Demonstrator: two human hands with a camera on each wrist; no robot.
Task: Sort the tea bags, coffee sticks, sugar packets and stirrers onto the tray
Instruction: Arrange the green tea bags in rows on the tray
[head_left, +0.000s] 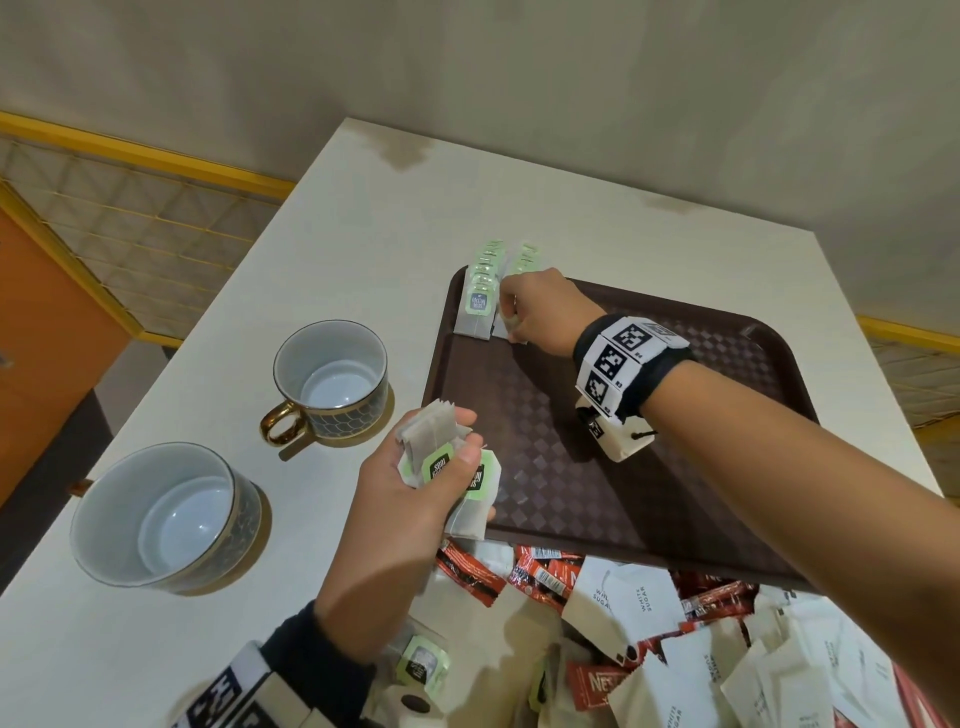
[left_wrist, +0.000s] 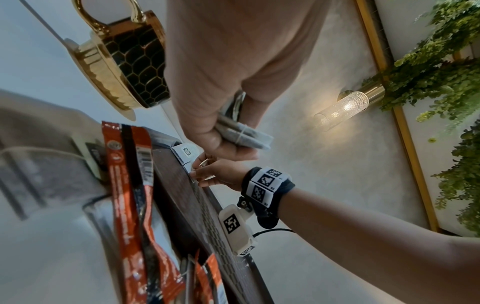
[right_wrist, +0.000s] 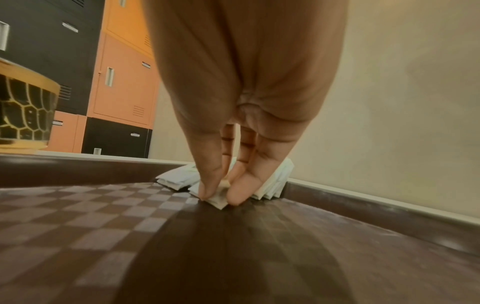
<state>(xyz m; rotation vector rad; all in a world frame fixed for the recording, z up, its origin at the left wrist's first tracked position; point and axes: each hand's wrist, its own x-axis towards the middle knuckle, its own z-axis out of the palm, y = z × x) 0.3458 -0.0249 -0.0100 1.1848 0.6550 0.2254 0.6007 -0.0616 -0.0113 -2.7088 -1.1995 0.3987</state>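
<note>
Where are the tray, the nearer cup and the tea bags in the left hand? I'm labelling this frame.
tray (head_left: 597, 483), head view, bare checkered floor.
nearer cup (head_left: 98, 540), head view, left rim.
tea bags in the left hand (head_left: 428, 434), head view, paper of the top bag.

My right wrist (head_left: 631, 364) wears a black band w/ white square-code tags; a white cam box (head_left: 613, 434) hangs under it, thin black cable trailing. Left wrist (head_left: 291, 670): dark sleeve, prob. the same tagged band, mostly cropped.
</note>
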